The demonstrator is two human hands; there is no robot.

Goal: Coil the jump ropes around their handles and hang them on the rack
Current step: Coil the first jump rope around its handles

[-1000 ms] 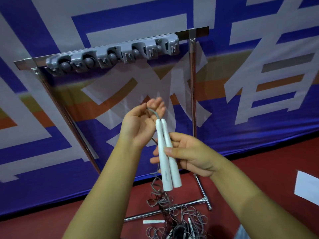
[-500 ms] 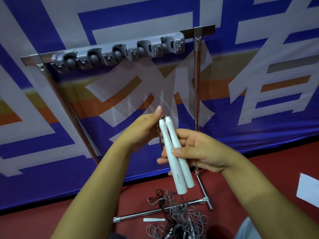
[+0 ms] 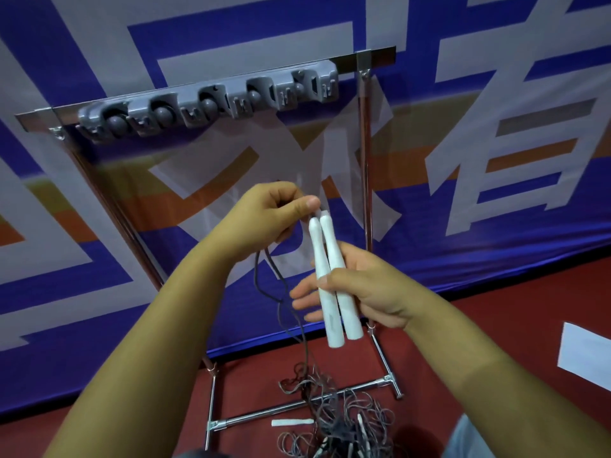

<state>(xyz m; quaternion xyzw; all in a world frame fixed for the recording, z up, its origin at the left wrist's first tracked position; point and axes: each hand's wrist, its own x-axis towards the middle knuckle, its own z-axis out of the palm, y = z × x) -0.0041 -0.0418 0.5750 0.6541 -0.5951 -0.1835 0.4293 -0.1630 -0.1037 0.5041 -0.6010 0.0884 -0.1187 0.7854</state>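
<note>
Head view: handles in right hand grip.

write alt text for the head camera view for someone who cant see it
A person's right hand holds two white jump rope handles side by side while the left hand pinches the dark rope at their tops. Behind stands a metal rack with an empty grey hook strip; more tangled ropes lie on the red floor.

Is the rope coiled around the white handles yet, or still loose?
Loose. The handles in the right hand are bare; the rope trails from the left hand to the floor.
</note>
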